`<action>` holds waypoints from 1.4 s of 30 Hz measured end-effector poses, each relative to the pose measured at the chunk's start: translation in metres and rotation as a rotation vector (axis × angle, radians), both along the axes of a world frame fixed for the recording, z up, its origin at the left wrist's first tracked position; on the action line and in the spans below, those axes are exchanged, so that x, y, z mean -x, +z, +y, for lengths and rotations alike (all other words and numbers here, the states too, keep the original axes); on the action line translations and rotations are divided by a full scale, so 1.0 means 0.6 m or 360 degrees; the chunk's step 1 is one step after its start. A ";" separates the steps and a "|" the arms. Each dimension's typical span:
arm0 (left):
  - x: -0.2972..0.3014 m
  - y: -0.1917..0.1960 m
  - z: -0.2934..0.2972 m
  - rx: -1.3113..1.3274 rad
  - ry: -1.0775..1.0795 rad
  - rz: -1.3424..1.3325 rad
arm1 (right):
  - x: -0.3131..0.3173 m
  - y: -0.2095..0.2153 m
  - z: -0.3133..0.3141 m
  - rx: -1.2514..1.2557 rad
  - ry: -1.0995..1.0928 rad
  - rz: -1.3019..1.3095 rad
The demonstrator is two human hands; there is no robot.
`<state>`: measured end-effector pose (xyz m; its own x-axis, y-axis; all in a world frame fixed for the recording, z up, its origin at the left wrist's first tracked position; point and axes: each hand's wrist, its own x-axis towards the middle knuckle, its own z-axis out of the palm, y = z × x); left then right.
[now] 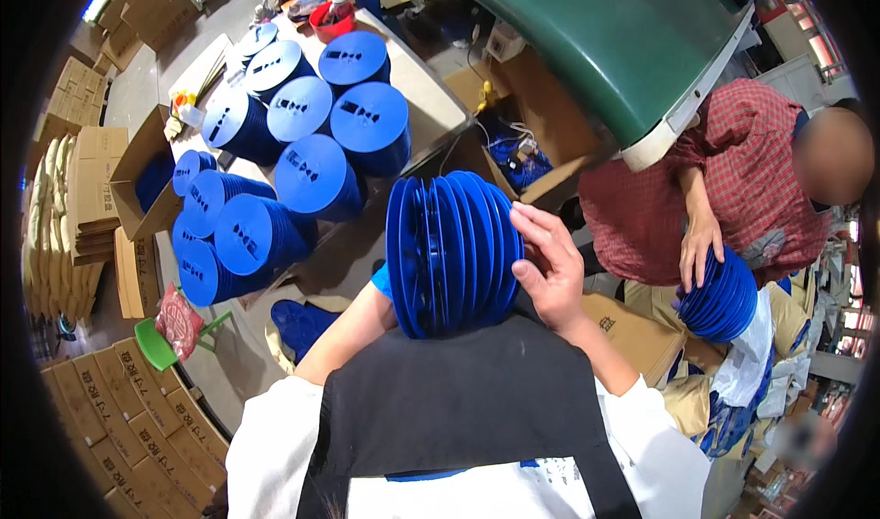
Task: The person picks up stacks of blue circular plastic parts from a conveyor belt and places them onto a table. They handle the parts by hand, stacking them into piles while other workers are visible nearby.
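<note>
Blue discs: a stack of blue discs (458, 253) stands on edge between the two hands, its lower side close against the chest of the black apron (458, 400); narrow gaps show between many discs.
Right hand: the right hand (555, 267) bears on the right end of the stack, holding it there, fingers stretched forward and thumb set apart from them.
Left hand: the left hand (379, 304) goes in behind the left side of the stack and is mostly hidden, so I cannot tell how its fingers stand; a bit of blue shows at the wrist.
Sleeves: white sleeves (275, 436) cover both upper arms, with the forearms bare.
Tabletop: ahead and to the left of the hands, the tabletop (431, 115) carries many piles of blue discs (301, 108), most with their round faces turned up; a red tub (332, 26) sits at its far end.
Machine: a large green cover (596, 51) lies beyond the right hand.
Open carton: just ahead of the right hand, an open carton (561, 178) holds blue things.
Co-worker: to the right of the right hand, a person in a red checked top (642, 216) rests a hand (701, 239) on another blue stack (724, 299).
Stool: well left of the left hand, a green stool (156, 347) bears a red bag (178, 317).
Boxes: piled cardboard boxes (137, 418) stand past the left elbow.
</note>
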<state>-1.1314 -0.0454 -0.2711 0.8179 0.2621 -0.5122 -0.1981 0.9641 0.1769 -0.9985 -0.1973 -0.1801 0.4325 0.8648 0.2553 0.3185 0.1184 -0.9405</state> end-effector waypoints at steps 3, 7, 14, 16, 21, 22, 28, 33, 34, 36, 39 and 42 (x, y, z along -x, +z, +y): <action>0.011 -0.007 -0.013 0.0063 0.0017 0.0009 | 0.019 -0.018 -0.042 -0.0044 0.0053 0.0109; 0.027 -0.014 -0.013 0.0128 0.0059 0.0000 | 0.031 -0.036 -0.060 -0.0007 -0.0007 0.0120; 0.047 -0.007 -0.003 -0.0184 0.0216 0.0333 | 0.021 -0.052 0.020 0.0224 -0.0067 0.0785; 0.056 -0.002 0.001 -0.0444 0.0208 0.0542 | 0.025 -0.069 0.031 0.0215 -0.0092 0.0759; 0.118 0.006 0.050 -0.0636 0.0046 0.0627 | 0.069 -0.093 0.021 0.0169 -0.0201 0.0811; 0.131 0.011 0.059 -0.0624 -0.0013 0.0653 | 0.074 -0.102 0.015 0.0210 -0.0239 0.0752; 0.155 0.011 0.069 -0.0682 0.0074 0.0533 | 0.110 -0.086 0.015 0.0230 -0.0430 -0.0084; 0.154 -0.035 0.074 -0.0633 0.0094 0.0522 | 0.135 -0.070 -0.015 0.0360 -0.0413 -0.0296; 0.152 -0.035 0.078 -0.0637 0.0094 0.0497 | 0.140 -0.087 -0.031 0.0340 -0.0391 -0.0259; 0.150 -0.036 0.086 -0.0639 0.0087 0.0455 | 0.142 -0.097 -0.043 0.0365 -0.0373 -0.0071; 0.143 -0.044 0.092 -0.0623 0.0063 0.0418 | 0.121 -0.086 -0.024 0.0417 -0.0381 0.0219; 0.131 -0.036 0.094 -0.0683 0.0023 0.0421 | 0.083 -0.055 0.043 0.0133 -0.0290 -0.0148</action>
